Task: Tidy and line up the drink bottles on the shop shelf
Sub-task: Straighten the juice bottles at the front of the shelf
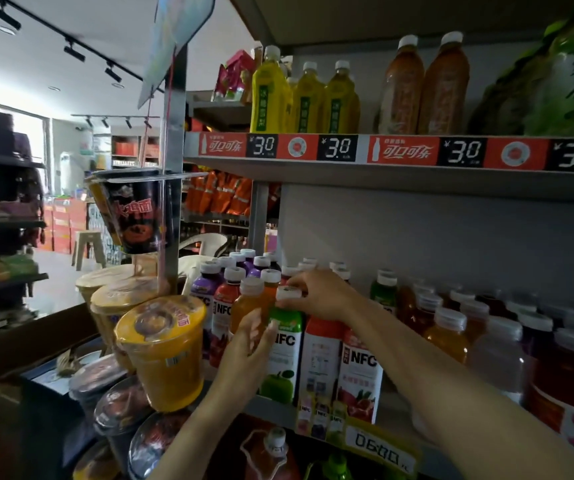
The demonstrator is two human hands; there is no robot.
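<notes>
1. Hands at work on a shop shelf: the left hand [247, 344] comes up from below and lies against the left shoulder of the green-apple bottle [283, 358]; whether its fingers close round the bottle cannot be told. The right hand [318, 296] reaches in from the right, fingers curled over the white cap [289, 292] and grasping it.

2. The bottle stands upright, long axis vertical, in the front row of the lower shelf [278, 415] near its left end. It is directly ahead of the person and between the two hands. The left hand is nearer the body of the bottle, while the right commands its top. By the look of it, the pair is set to turn or slide the bottle so that its label faces out in line.

3. Room is tight. An orange bottle [249, 306] stands just beside it on the left. A red-and-white bottle [323, 358], back label showing, stands just beside it on the right, followed by a pomegranate bottle [360, 375]. The only free way is forward, toward the shelf's front lip, where small price cards [320, 415] hang. A pull too far would likely tip the bottle over that edge.

4. Beyond the shelf end, stacked noodle cups [164, 351] lean close, limiting room for the left arm.

5. Behind stand further rows of white-capped bottles. Above, yellow tea bottles [271, 95] sit on the upper shelf over a red price strip [399, 150].
</notes>
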